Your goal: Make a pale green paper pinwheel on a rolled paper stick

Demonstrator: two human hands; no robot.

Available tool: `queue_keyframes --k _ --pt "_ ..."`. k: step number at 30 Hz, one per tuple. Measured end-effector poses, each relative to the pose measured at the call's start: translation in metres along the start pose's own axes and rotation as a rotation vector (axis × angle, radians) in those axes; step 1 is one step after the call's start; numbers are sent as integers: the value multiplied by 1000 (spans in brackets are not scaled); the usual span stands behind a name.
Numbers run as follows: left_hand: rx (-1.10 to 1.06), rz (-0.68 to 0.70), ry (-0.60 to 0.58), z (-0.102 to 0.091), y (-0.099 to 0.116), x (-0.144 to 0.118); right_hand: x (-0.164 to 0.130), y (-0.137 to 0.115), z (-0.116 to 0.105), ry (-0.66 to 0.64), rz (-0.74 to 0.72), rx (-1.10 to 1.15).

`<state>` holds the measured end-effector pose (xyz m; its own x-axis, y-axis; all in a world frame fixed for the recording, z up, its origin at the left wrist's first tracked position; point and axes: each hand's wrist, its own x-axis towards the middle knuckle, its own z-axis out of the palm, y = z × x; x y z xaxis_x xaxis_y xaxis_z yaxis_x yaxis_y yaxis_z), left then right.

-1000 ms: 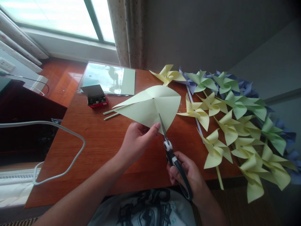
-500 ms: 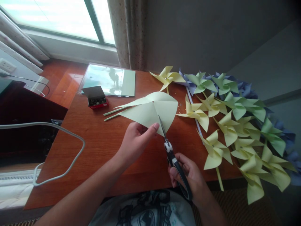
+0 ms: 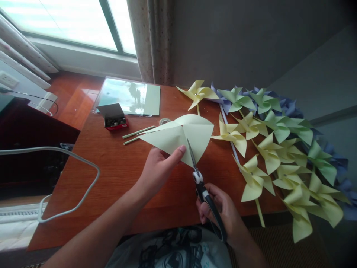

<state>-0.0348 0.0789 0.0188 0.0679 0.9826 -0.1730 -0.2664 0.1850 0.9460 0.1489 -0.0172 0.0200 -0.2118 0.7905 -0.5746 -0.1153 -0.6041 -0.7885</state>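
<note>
Okay, 1 wooden table (image 3: 111, 171) carries roughly 9 yellow pinwheels (image 3: 255, 178) and 5 green pinwheels (image 3: 237, 100) at right, plus purple pinwheels (image 3: 288, 108) too overlapped to count. Above its middle, left hand (image 3: 160, 169) pinches 1 pale sheet (image 3: 198, 136) by the near edge, while right hand (image 3: 223, 206) grips 1 pair of scissors (image 3: 205, 193), blades at that edge: likely cutting inward, so next move calls for steady paper and stopping short of centre. Beyond: 1 red box (image 3: 119, 127), 2 thin sticks (image 3: 138, 131), 1 partly hidden roll (image 3: 164, 120).

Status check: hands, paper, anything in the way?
Left hand gripping pale paper. Right hand holding scissors, blade over paper. Left thumb close to blade; nothing else obviously in the way.
</note>
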Motion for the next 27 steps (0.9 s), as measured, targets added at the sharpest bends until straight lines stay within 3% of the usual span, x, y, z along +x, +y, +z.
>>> queue_keyframes --k 15,27 --pt "84 3 -114 8 4 -6 5 -1 0 -43 -97 4" --pt "103 0 -86 9 5 -7 3 -6 4 1 -86 -19"
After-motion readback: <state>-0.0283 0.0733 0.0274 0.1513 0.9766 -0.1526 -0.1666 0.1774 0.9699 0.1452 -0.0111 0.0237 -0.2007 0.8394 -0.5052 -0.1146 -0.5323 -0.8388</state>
